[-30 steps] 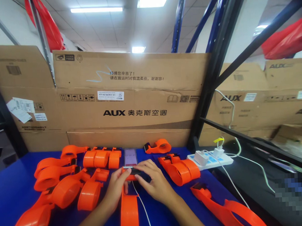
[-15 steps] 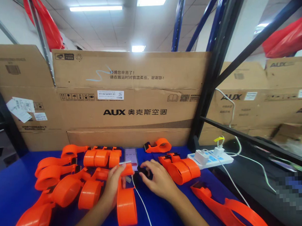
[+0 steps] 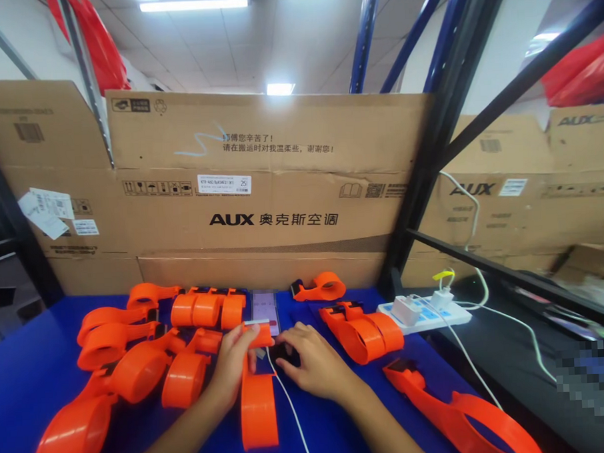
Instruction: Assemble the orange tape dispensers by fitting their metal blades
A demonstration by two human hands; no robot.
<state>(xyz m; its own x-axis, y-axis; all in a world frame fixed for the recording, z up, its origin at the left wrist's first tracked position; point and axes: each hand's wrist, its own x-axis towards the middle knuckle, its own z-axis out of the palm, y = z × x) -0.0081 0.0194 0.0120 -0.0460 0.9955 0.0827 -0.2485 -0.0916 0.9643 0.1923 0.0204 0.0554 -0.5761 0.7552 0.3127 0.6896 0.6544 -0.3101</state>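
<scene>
My left hand (image 3: 231, 363) is closed around the head of an orange tape dispenser (image 3: 259, 412), whose wide ring hangs down toward me. A pale toothed strip runs along the head's top edge. Beside it, my right hand (image 3: 312, 361) has curled fingers, thumb and fingertips about a small black part (image 3: 286, 351), mostly hidden by the hand. Its fingertips are close to the dispenser's head. A phone (image 3: 264, 309) with a lit screen lies just behind both hands. A white cable (image 3: 292, 406) runs from near the phone toward me, between my forearms.
Several orange dispensers (image 3: 138, 370) spread over the left of the blue table (image 3: 22, 352). More lie to the right, including a pair (image 3: 369, 338), a large one (image 3: 465, 413) and one at the back (image 3: 321, 287). A power strip (image 3: 453, 311) holds white chargers. Cardboard (image 3: 273, 254) stands behind.
My right fingers have come closer to the dispenser's head and now cover more of the black part. The left hand still holds the dispenser. The whole view has shifted slightly.
</scene>
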